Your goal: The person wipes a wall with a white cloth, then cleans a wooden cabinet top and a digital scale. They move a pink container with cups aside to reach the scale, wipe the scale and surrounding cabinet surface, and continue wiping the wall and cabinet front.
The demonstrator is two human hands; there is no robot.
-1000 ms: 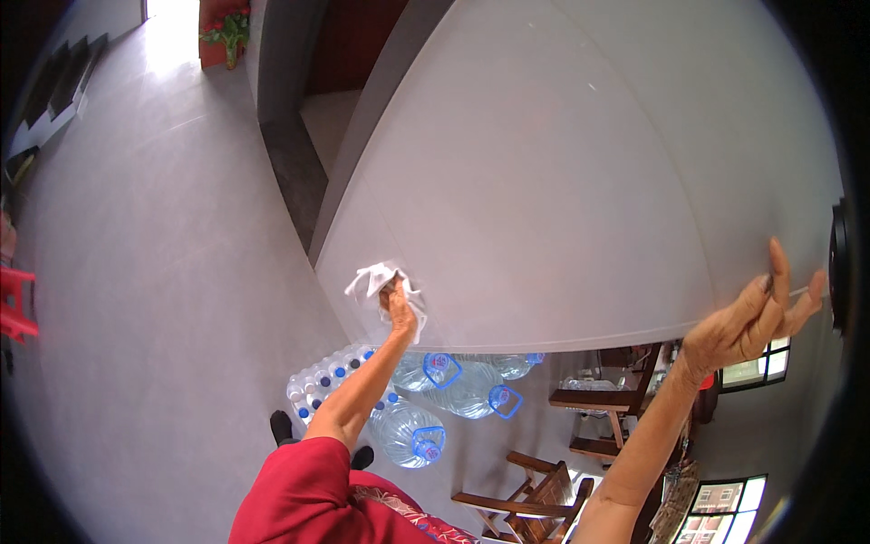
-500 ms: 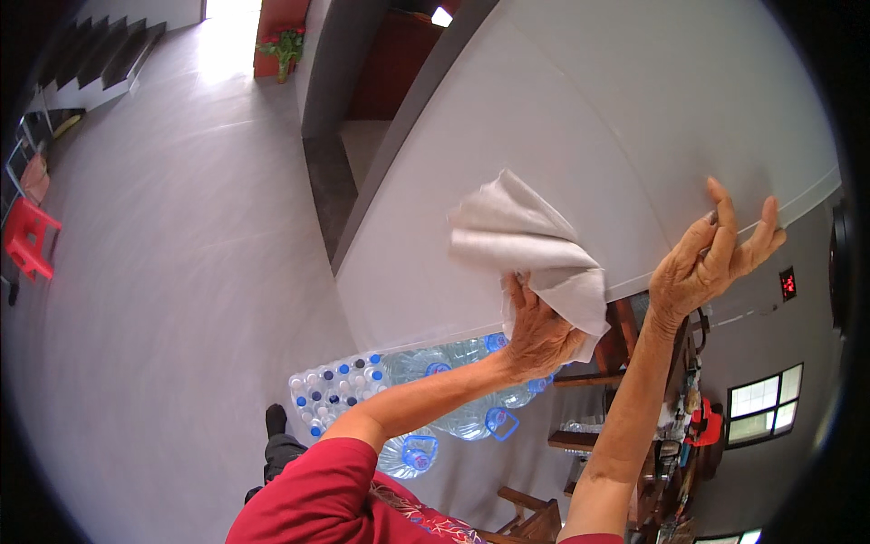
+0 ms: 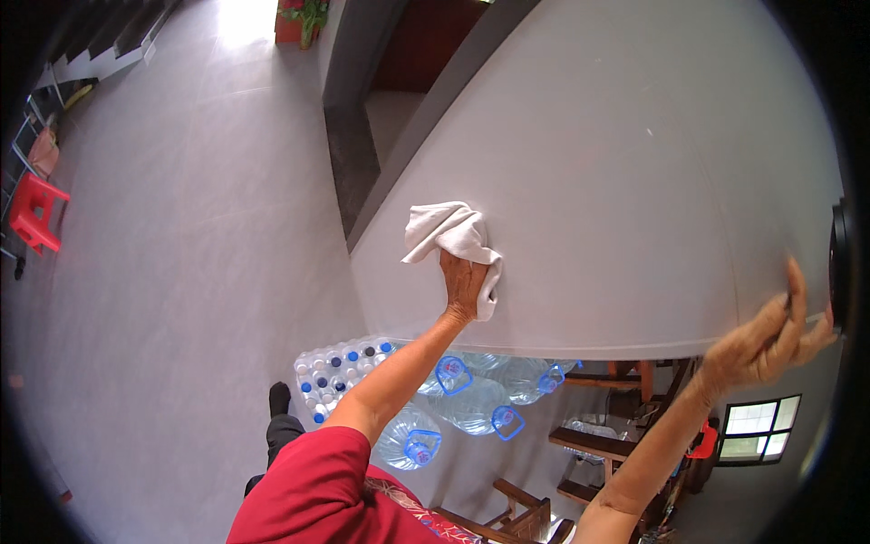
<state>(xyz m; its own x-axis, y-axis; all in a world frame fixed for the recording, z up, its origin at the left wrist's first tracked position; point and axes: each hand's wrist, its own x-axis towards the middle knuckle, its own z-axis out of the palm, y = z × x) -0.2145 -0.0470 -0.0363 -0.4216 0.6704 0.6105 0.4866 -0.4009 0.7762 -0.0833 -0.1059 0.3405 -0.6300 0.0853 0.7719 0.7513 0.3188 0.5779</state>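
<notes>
My left hand (image 3: 465,282) presses a crumpled white cloth (image 3: 450,232) against a large, pale grey flat surface (image 3: 616,227), which may be a wall or panel. The cloth covers most of its fingers. Farther right, my right hand (image 3: 761,344) is raised beside the right end of the surface's near edge. Its fingers are apart and slightly blurred, with nothing in them. Whether they touch the edge I cannot tell.
Big clear water bottles (image 3: 467,405) with blue handles and a wrapped pack of small bottles (image 3: 340,372) stand below the near edge. Wooden furniture (image 3: 603,444) is at lower right. A dark-framed doorway (image 3: 353,163), red stool (image 3: 36,213) and stairs (image 3: 100,36) lie left.
My left hand has moved left with the cloth, which is now more bunched up. My right hand has shifted right and toward me. The whole view has turned slightly.
</notes>
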